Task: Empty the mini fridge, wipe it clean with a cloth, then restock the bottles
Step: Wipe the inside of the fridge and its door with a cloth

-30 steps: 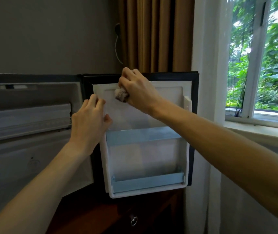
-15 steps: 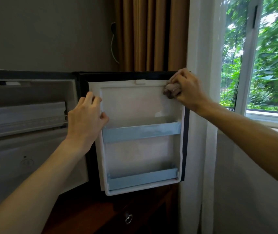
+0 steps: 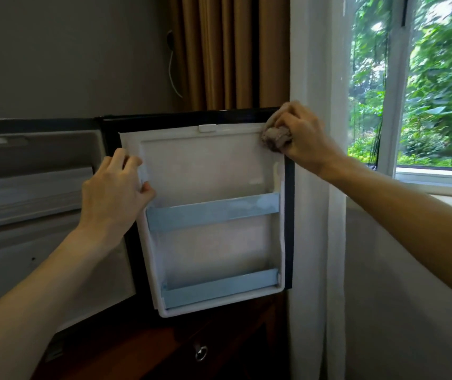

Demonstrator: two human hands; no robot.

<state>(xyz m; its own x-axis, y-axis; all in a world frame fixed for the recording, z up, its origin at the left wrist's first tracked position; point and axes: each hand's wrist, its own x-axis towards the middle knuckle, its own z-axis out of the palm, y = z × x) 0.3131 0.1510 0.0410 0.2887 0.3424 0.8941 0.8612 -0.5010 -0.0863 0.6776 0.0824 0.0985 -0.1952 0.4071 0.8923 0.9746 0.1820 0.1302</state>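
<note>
The small black fridge with a white inside (image 3: 27, 187) stands open on the left, and no bottles show in it or in the door, so it looks emptied and the job seems to be at the wiping part. Its open door with a white liner and black rim (image 3: 208, 171) swings out toward the window. Two pale blue plastic shelf rails (image 3: 214, 212) cross the door, one in the middle and one near the bottom.

The left hand (image 3: 112, 196) holds the door's hinge-side edge. Its fingers curl round that edge and the thumb presses on the front, likely to keep the door from swinging while it gets rubbed.

The right hand (image 3: 301, 135) is at the door's top corner on the window side. Its fingers are bunched tight round a small crumpled grey-brown cloth (image 3: 275, 138), pressing it on the white rim there. The cloth is a bit blurry, so I cannot tell if it is wet.
</note>
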